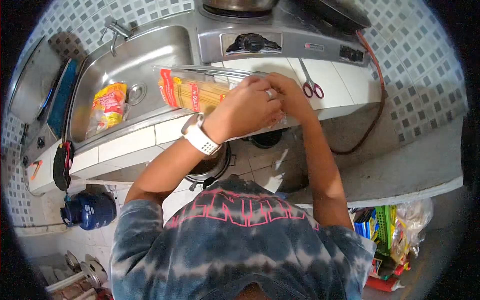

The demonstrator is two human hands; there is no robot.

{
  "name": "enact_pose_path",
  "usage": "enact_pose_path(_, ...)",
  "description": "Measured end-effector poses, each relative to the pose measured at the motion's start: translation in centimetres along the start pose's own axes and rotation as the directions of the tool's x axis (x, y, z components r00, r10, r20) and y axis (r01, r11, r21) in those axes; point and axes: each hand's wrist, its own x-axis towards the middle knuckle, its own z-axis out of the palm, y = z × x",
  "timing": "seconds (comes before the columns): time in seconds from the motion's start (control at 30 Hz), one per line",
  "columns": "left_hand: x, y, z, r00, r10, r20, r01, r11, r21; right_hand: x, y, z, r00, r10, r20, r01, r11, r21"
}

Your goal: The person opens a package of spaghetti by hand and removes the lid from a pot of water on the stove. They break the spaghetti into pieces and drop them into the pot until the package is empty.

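Note:
A clear plastic pack of spaghetti point(204, 96) with red and yellow print lies across the sink's front edge and the white tiled counter. My left hand point(250, 106), with a watch on its wrist and a ring, is closed on the pack's right end. My right hand point(289, 95) meets it there, fingers bent in around the same end of the pack. The fingertips are mostly hidden behind the hands. Behind the pack runs a long shiny silver strip point(215, 71). Scissors point(311, 86) with dark red handles lie just right of my right hand.
A steel sink point(80, 112) on the left holds a yellow and red packet point(110, 105) beside the drain. The stove point(290, 42) stands behind my hands, with an orange hose point(381, 95) at its right. Below the counter are a pot point(205, 167) and a blue gas cylinder point(92, 210).

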Motion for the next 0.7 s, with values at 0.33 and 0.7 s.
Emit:
enact_pose_path(0.33,-3.2,2.5,0.7,0.979,-0.189,-0.071,0.185,0.981,-0.057,1.6,0.0,0.7,0.949,0.094,-0.3,-0.161,0.965,-0.207)
enact_pose_path(0.7,-3.6,-3.6,-1.3,0.987,-0.159,-0.015,0.159,0.987,-0.007,2.4,-2.4,-0.2,0.996,0.048,-0.07,-0.065,0.961,-0.269)
